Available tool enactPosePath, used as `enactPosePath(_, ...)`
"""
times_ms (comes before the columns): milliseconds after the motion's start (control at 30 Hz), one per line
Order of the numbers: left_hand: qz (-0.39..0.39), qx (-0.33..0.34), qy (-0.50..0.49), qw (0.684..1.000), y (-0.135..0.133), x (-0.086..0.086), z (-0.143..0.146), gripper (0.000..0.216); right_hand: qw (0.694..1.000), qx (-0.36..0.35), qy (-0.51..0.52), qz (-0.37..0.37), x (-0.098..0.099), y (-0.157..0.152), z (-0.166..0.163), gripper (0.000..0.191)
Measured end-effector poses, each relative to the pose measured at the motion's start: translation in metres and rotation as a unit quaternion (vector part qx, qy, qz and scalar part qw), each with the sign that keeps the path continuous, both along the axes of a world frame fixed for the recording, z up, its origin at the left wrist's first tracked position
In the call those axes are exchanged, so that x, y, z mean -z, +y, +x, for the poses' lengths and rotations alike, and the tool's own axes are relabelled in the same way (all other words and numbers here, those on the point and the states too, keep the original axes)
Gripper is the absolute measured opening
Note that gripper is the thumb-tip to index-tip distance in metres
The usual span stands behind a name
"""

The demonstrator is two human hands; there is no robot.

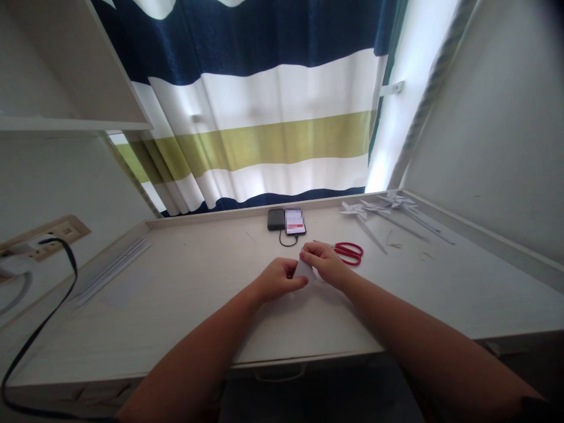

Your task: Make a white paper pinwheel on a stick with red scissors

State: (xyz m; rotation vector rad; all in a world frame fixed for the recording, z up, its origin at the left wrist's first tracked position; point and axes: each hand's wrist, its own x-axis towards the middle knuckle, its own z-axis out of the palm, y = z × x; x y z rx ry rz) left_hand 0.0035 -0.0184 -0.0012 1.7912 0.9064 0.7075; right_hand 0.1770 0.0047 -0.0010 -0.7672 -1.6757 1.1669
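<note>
A small piece of white paper (pixel 304 270), which looks folded, is held between both hands above the middle of the desk. My left hand (pixel 279 279) grips its left and lower side, with the thumb pointing right across it. My right hand (pixel 322 259) pinches the top edge from the other side. Red-handled scissors (pixel 349 252) lie just beyond my right hand, their blades partly hidden behind it. The lower part of the paper is partly covered by my fingers.
Several paper pinwheels (pixel 355 208) on sticks lie at the back right, near small light scraps (pixel 394 245). A phone (pixel 295 221) is cabled to a black power bank (pixel 276 220) at the back. Rolled paper sticks (pixel 114 270) rest at left. A black cord (pixel 73 288) hangs from the wall outlet.
</note>
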Motion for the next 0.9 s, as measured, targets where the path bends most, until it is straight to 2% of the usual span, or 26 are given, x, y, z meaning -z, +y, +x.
enactPosePath(233, -0.01, 0.004, -0.004, 1.0, -0.001, 0.0013, 0.0034, 0.028, 1.0, 0.01, -0.004, 0.026, 0.001, 0.0009, -0.0006, 0.028)
enactPosePath(400, -0.01, 0.001, 0.013, 1.0, -0.001, -0.0023, 0.0041, 0.026, 1.0, 0.011, -0.001, 0.026, 0.0032, 0.0007, -0.0018, 0.029)
enactPosePath(733, -0.043, 0.046, 0.057, 0.996, -0.0061, -0.0075, 0.0019, 0.025, 0.999, 0.032, -0.011, 0.02, 0.0028, -0.0015, -0.0023, 0.023)
enactPosePath(900, -0.048, 0.026, 0.045, 0.997, -0.0054, -0.0065, 0.0015, 0.028, 0.999, 0.049, 0.002, 0.014, 0.002, 0.0002, -0.0018, 0.024)
